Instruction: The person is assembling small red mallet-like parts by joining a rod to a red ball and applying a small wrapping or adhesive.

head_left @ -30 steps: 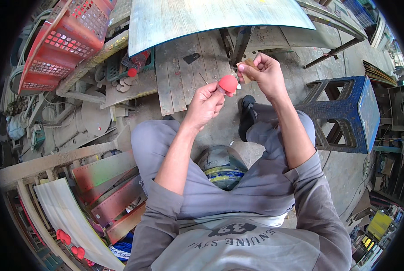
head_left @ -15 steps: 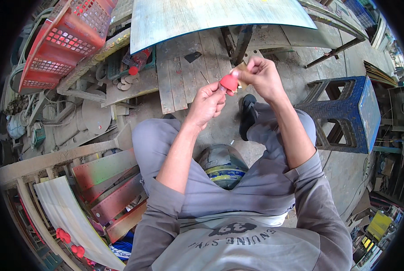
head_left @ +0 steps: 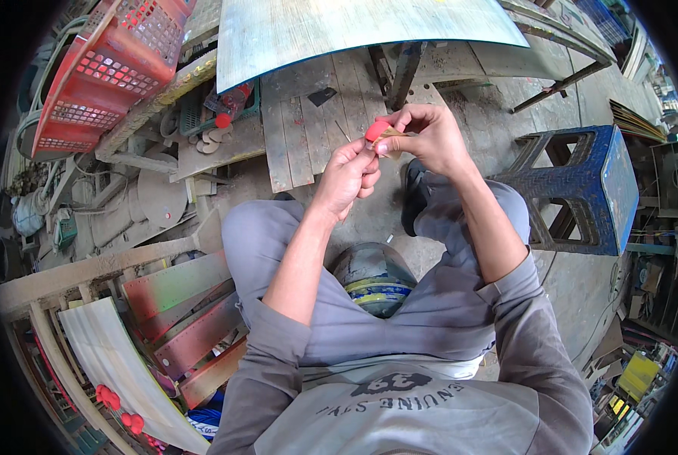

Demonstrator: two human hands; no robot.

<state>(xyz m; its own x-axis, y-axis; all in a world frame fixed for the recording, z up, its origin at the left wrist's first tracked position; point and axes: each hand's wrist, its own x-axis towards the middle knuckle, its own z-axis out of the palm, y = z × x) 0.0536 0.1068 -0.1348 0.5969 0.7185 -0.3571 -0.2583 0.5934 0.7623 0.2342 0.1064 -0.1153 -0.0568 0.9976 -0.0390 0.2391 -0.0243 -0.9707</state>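
Out in front of my lap, my left hand is closed, pinching a small rounded red piece between thumb and fingers. My right hand is closed too, its thumb and fingers around a small tan folded sheet that looks like sandpaper. That sheet is pressed against the side of the red piece. Fingers of both hands hide part of the piece, so its full shape cannot be made out. Similar red pieces lie on a pale curved board at lower left.
A pale board-topped table stands ahead, above wooden planks. To the right is a blue stool; at upper left, a red perforated crate. A paint-stained rounded container sits between my legs. Painted slats lie left.
My right hand has moved left and slightly down, bringing the tan sheet round the red piece. The red piece has turned and shifted slightly left in my left hand.
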